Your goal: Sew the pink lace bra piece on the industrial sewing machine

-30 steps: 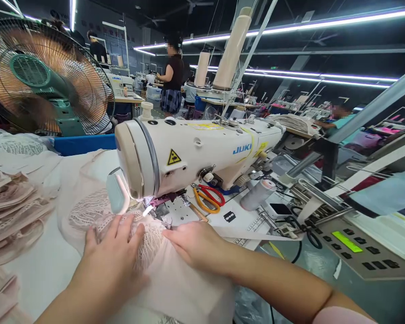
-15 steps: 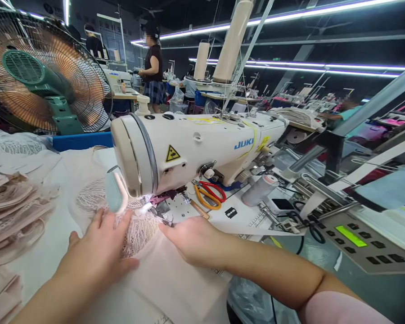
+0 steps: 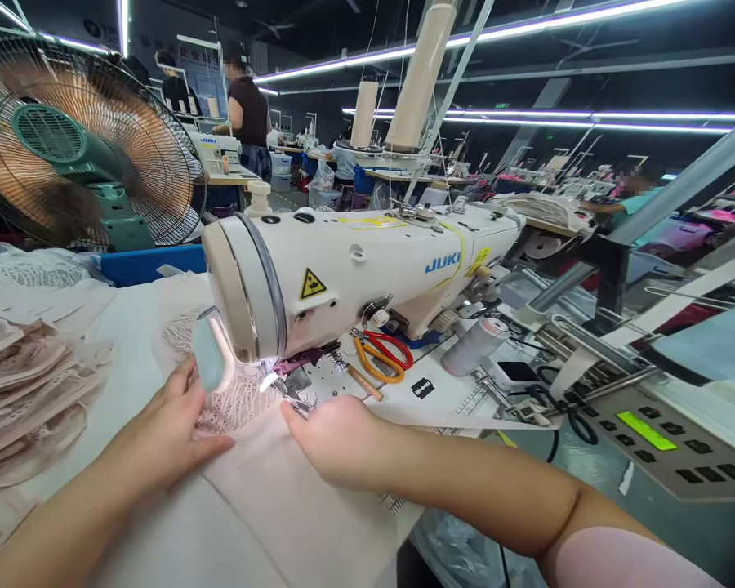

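Note:
A cream JUKI sewing machine (image 3: 355, 269) stands across the table. Pale pink lace fabric (image 3: 238, 404) lies under its needle end. My left hand (image 3: 168, 433) rests flat on the fabric left of the needle, fingers stretched out. My right hand (image 3: 334, 437) presses the plain pink cloth (image 3: 294, 506) just right of the presser foot; its fingertips curl down onto the cloth edge. Both hands touch the same piece.
A stack of pink lace pieces (image 3: 24, 392) lies at the left. Orange and red scissors (image 3: 383, 355) and a thread spool (image 3: 478, 343) sit behind the needle. A control panel (image 3: 655, 441) is at the right, a fan (image 3: 67, 147) at back left. People stand behind.
The lace fabric has slid away from me under the needle. My left hand moved left and back with it; my right hand shifted slightly left.

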`<state>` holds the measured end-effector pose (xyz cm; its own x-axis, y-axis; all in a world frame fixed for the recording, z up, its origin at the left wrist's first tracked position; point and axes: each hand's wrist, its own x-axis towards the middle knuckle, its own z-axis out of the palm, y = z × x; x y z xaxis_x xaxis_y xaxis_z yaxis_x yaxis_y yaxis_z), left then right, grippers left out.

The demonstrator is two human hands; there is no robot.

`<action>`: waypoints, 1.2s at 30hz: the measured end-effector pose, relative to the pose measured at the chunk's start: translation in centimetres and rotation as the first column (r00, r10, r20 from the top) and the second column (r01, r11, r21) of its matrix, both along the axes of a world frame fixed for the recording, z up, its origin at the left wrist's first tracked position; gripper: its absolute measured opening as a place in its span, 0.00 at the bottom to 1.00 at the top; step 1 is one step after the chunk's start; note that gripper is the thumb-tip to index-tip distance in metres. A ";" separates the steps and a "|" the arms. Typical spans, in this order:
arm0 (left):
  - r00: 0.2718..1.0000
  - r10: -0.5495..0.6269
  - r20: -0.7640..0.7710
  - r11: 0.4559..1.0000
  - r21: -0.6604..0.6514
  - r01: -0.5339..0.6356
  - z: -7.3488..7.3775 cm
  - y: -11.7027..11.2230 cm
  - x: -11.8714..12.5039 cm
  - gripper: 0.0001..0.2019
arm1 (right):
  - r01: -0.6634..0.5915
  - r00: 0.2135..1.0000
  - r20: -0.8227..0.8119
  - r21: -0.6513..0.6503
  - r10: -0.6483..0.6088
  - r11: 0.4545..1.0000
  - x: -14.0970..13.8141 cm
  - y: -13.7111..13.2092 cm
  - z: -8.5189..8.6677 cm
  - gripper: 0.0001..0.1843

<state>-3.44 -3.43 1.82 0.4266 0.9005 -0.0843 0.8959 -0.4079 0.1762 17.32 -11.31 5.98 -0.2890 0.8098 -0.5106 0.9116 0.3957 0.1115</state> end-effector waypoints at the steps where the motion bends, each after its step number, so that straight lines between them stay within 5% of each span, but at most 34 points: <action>1: 1.000 0.003 -0.011 1.000 -0.011 -0.003 0.1 0.2 0.0 0.41 | 0.004 1.000 0.006 -0.012 -0.004 1.000 0.0 0.0 0.1 0.48; 12: 0.998 0.068 0.012 0.997 -0.031 -0.068 0.8 0.5 0.1 0.36 | 0.009 0.998 -0.067 0.058 -0.005 0.998 0.6 -0.6 0.1 0.46; 19: 0.996 0.086 -0.026 0.986 0.149 -0.081 0.9 -0.4 0.9 0.35 | -0.079 0.976 -0.184 0.191 0.114 0.978 2.9 -2.9 -1.0 0.35; 22: 0.987 -0.010 -0.159 0.975 0.217 0.044 1.5 -3.0 3.0 0.30 | -0.094 0.957 -0.241 0.264 0.160 0.960 4.0 -4.2 -1.3 0.21; 27: 0.897 -0.374 -0.235 0.925 -0.027 0.378 0.9 -7.7 6.4 0.28 | -0.114 0.937 -0.288 0.284 0.198 0.952 5.5 -5.9 -1.8 0.18; 31: 0.889 -0.385 -0.246 0.918 -0.001 0.397 0.2 -8.3 6.8 0.33 | -0.099 0.934 -0.303 0.292 0.190 0.951 6.3 -6.5 -2.1 0.18; 36: 0.883 -0.403 -0.242 0.915 -0.099 0.391 1.0 -7.0 6.3 0.32 | -0.079 0.940 -0.302 0.261 0.159 0.962 6.7 -6.3 -2.0 0.21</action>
<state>2.89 -10.44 2.86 0.7061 0.6528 -0.2742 0.6774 -0.7355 -0.0066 24.01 -17.57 3.94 -0.5052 0.8462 -0.1695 0.8626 0.5010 -0.0699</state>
